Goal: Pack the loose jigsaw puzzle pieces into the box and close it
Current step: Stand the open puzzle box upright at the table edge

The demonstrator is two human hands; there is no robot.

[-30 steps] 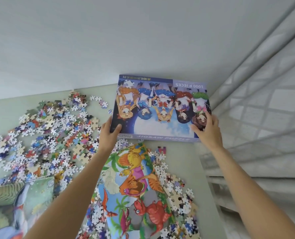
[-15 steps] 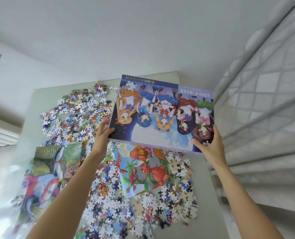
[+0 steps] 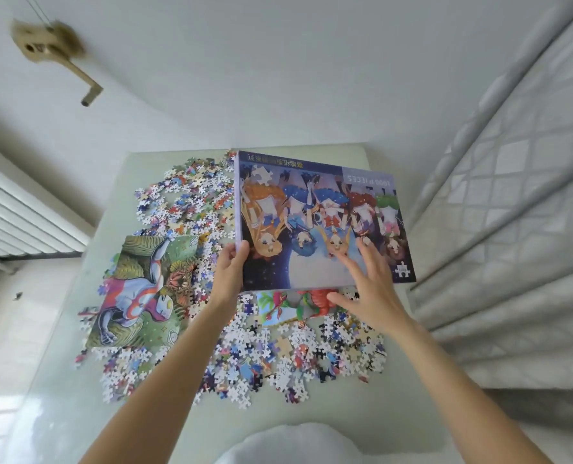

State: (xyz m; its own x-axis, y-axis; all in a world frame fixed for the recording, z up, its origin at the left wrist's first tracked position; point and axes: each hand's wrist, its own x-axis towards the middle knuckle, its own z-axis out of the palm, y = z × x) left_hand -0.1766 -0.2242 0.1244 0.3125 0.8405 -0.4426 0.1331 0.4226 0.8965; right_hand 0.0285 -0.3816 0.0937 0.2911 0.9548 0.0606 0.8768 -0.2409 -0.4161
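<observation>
Bare left hand (image 3: 229, 269) pinches box (image 3: 318, 226); right hand (image 3: 373, 289) splayed.

Both arms reach forward. The left hand (image 3: 230, 271) pinches tight; the right hand (image 3: 370, 289) is spread flat, fingers wide.

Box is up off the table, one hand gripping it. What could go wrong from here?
1. Only the left hand pinches the box at its corner; the right hand lies open on the lid, so the box may tip or slip.
2. Loose pieces lie under it; setting it down could scatter them off the table.
</observation>
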